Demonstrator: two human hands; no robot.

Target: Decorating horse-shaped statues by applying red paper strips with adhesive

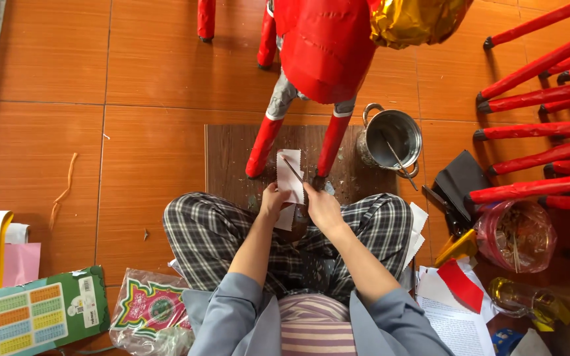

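Centre frame: left hand (272, 200) fingers clamp the upright white paper strip (290, 176); right hand (321, 207) fingers pinch a thin brown stick (292, 169) slanting across it.

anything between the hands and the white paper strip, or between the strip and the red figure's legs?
No. Left hand and right hand already hold the white paper strip by its lower edges. It sits between the red figure's legs over the brown board, with only a thin stick lying across it.
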